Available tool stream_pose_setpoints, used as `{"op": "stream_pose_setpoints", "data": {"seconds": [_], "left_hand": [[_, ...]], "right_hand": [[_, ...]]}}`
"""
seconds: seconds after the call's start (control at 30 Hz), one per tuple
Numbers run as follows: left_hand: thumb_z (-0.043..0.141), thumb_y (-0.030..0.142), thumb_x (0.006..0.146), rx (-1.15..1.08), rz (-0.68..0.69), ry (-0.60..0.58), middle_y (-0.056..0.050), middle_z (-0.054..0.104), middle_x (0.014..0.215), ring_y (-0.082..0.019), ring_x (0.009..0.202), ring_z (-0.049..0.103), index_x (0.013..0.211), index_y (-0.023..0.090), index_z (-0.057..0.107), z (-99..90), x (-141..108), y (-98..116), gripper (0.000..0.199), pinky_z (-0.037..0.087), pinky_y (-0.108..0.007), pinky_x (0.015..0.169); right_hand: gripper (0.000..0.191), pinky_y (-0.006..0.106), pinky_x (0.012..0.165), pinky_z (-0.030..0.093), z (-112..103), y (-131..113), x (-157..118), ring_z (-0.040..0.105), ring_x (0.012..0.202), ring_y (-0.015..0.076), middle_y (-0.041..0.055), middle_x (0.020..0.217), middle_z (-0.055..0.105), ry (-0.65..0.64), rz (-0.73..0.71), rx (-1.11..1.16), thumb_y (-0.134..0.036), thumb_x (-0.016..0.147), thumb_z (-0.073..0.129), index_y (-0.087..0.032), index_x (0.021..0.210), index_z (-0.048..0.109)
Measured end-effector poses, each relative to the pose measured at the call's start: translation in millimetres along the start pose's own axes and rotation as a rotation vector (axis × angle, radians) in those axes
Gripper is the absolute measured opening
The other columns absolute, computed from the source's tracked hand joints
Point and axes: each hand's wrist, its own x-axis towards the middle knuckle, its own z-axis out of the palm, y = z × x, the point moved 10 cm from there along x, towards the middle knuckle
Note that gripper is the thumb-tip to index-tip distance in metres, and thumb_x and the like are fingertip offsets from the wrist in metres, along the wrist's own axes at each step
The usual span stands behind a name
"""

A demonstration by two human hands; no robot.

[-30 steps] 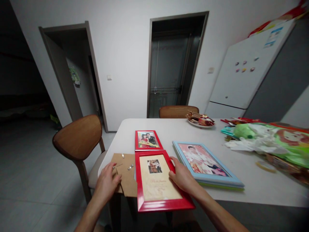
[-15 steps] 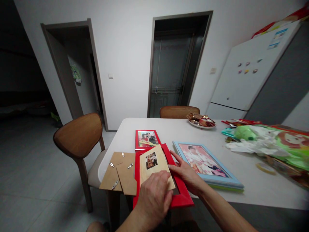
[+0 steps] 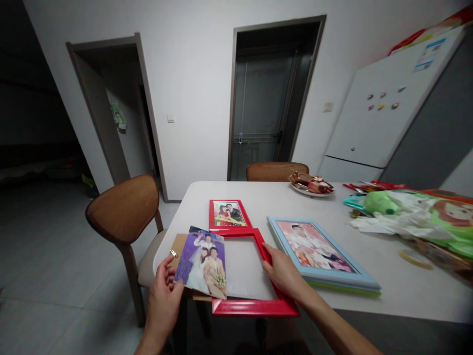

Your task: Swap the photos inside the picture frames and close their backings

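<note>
My left hand point(image 3: 165, 292) pinches a wedding photo point(image 3: 203, 266) by its lower left edge, thumb in front. It has a purple background and tilts over the left side of a red picture frame point(image 3: 254, 308). The red frame's opening shows only a pale surface. My right hand point(image 3: 284, 272) grips the frame's right bar, with the thumb on top. Brown backing board point(image 3: 179, 243) with a metal clip lies partly hidden behind the photo. Just beyond, a smaller red picture frame point(image 3: 231, 230) holds a couple's photo.
To the right lies a light-blue picture frame point(image 3: 325, 274) on top of a green one. Farther right are a tape roll point(image 3: 416, 260) and crumpled packaging point(image 3: 402, 212). A plate point(image 3: 314, 191) stands at the back. Wooden chairs point(image 3: 125, 217) stand at the table point(image 3: 195, 197).
The tan panel with a small picture that lay over the red frame is gone from there. My left hand has moved left and now holds the purple wedding photo; the frame's opening is uncovered.
</note>
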Motion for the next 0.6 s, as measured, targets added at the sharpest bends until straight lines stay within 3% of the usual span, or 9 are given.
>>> {"op": "stream_pose_setpoints", "data": {"seconds": [0.13,0.33,0.6], "left_hand": [[0.051,0.029,0.068,0.199,0.003,-0.021,-0.002,0.06,0.08,-0.021,0.074,0.058,0.108,0.018,0.044,-0.7,-1,-17,0.042,0.045,-0.033,0.069],[0.046,0.024,0.07,0.49,0.17,-0.056,-0.006,0.06,0.089,-0.022,0.084,0.056,0.1,0.018,0.051,6.7,-6,-4,0.031,0.043,-0.035,0.076],[0.044,0.023,0.073,0.701,0.259,-0.056,-0.006,0.059,0.093,-0.022,0.089,0.054,0.099,0.019,0.051,7.7,-10,-1,0.027,0.042,-0.036,0.079]], "right_hand": [[0.045,0.028,0.077,0.038,9,-3,-1,0.055,0.085,0.0202,0.0142,0.091,0.06,-0.032,-0.011,-0.14,-0.012,0.069,0.039,-0.006,0.113,0.049],[0.043,0.028,0.077,0.036,12,-6,-2,0.053,0.083,0.02,0.0141,0.089,0.059,-0.034,-0.048,-0.189,-0.01,0.069,0.039,-0.005,0.109,0.052],[0.041,0.031,0.081,0.036,10,-7,-3,0.051,0.086,0.0208,0.0147,0.095,0.057,-0.004,-0.063,-0.157,-0.013,0.07,0.04,-0.006,0.108,0.053]]}}
